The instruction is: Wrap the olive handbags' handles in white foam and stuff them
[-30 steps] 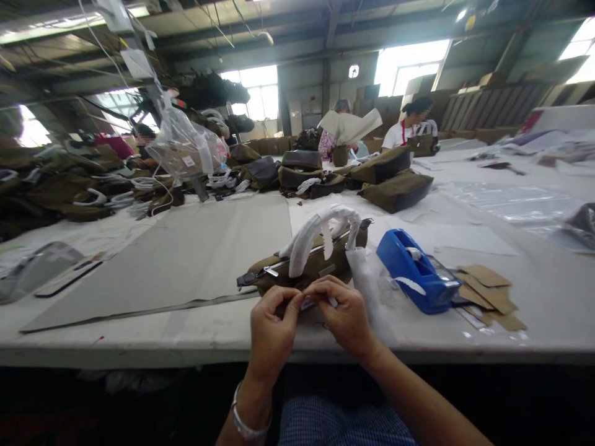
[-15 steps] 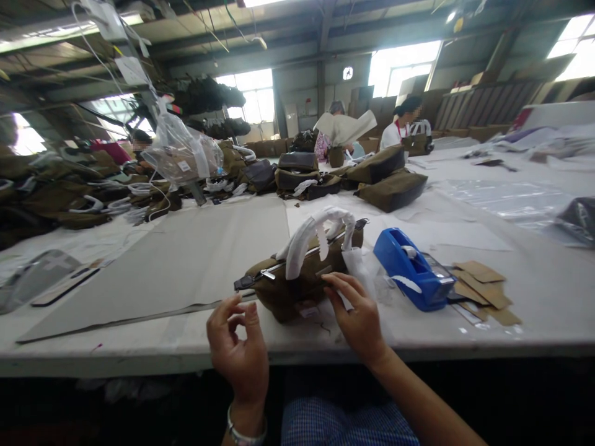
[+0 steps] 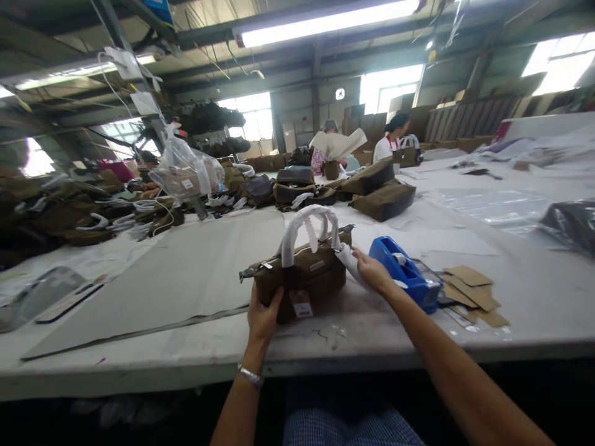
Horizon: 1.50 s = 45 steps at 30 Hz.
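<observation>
An olive-brown handbag (image 3: 325, 282) stands upright on the white table in front of me. Its two carry handles (image 3: 290, 238) are wrapped in white and arch above the zipped top. A brown and white hang tag (image 3: 302, 305) shows on its front, below a small label patch. My left hand (image 3: 264, 316) grips the bag's lower left end, thumb on the front and fingers partly hidden behind. At the right end, my right hand (image 3: 372, 271) is closed on a white-wrapped strap (image 3: 349, 260) beside the bag; its fingertips are partly hidden.
A blue tape dispenser (image 3: 402, 272) stands just right of my right hand, with brown card pieces (image 3: 471, 291) beyond it. A grey sheet (image 3: 186, 266) covers the table's left. More olive bags (image 3: 383, 198) lie behind. Two people work at the back, another at far left.
My left hand has moved up onto the bag's left end. My right hand has gone from the front label to the wrapped strap at the right. The hang tag now lies exposed on the front.
</observation>
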Available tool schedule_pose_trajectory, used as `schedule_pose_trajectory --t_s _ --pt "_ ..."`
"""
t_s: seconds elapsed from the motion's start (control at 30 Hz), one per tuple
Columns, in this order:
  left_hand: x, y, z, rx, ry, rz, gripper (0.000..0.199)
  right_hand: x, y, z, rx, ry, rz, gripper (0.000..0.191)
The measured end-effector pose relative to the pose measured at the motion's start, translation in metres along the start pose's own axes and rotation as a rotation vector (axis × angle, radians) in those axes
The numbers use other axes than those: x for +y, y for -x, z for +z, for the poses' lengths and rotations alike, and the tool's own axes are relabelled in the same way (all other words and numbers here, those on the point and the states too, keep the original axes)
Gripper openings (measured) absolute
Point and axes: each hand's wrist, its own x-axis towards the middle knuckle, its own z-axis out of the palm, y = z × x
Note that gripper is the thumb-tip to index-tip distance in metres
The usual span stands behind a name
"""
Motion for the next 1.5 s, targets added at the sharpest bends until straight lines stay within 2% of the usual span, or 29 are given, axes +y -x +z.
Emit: schedule_pose_trajectory --t_s 0.1,0.2,0.3,0.4,0.43,0.5,0.57,0.6,0.63,0.7,0.73,0.83,0.9,1.0,1.13,1.37,1.5 --pt "0.016 0.001 -0.011 0.062 -0.065 -0.061 0.060 -0.008 0.003 -0.002 -0.131 -0.011 -0.067 0.057" --pt "0.024 0.008 -0.034 0.086 -0.121 -0.088 0.061 -0.019 0.019 -0.019 -0.191 0.001 -0.125 0.057" --pt "0.021 0.015 -0.059 -0.040 -0.317 -0.102 0.060 -0.028 0.038 -0.037 -0.244 0.140 -0.146 0.053" --pt "0.019 0.020 -0.077 -0.185 -0.508 -0.143 0.052 -0.037 0.053 -0.040 -0.269 0.321 -0.188 0.040" --pt "0.021 0.020 -0.081 -0.181 -0.568 -0.114 0.047 -0.040 0.056 -0.038 -0.264 0.346 -0.205 0.036" --pt "0.034 0.016 -0.083 -0.103 -0.692 0.059 0.038 -0.047 0.059 -0.030 -0.241 0.355 -0.248 0.031" --pt "0.056 0.006 -0.076 -0.049 -0.724 0.302 0.033 -0.057 0.056 -0.023 -0.236 0.310 -0.372 0.032" --pt "0.067 -0.001 -0.069 -0.091 -0.701 0.390 0.033 -0.064 0.052 -0.019 -0.245 0.277 -0.458 0.037" --pt "0.078 -0.010 -0.059 -0.190 -0.676 0.445 0.036 -0.072 0.047 -0.016 -0.261 0.248 -0.537 0.041" --pt "0.094 -0.027 -0.036 -0.421 -0.712 0.490 0.044 -0.088 0.032 -0.009 -0.301 0.249 -0.626 0.040" --pt "0.097 -0.034 -0.024 -0.491 -0.729 0.502 0.045 -0.096 0.024 -0.004 -0.314 0.278 -0.630 0.036" --pt "0.095 -0.040 0.006 -0.584 -0.783 0.518 0.045 -0.107 0.008 0.013 -0.364 0.347 -0.674 0.033" --pt "0.087 -0.031 0.016 -0.595 -0.810 0.514 0.048 -0.101 0.010 0.025 -0.447 0.338 -0.746 0.034" --pt "0.076 -0.008 0.019 -0.597 -0.858 0.509 0.052 -0.080 0.027 0.037 -0.531 0.362 -0.759 0.045" --pt "0.066 0.009 0.023 -0.608 -0.937 0.517 0.056 -0.060 0.047 0.044 -0.541 0.425 -0.682 0.054" --pt "0.045 -0.004 0.039 -0.647 -0.906 0.473 0.053 -0.057 0.030 0.069 -0.687 0.434 -0.575 0.059" --pt "0.056 -0.015 0.021 -0.669 -0.870 0.471 0.050 -0.062 0.021 0.058 -0.711 0.380 -0.555 0.058"
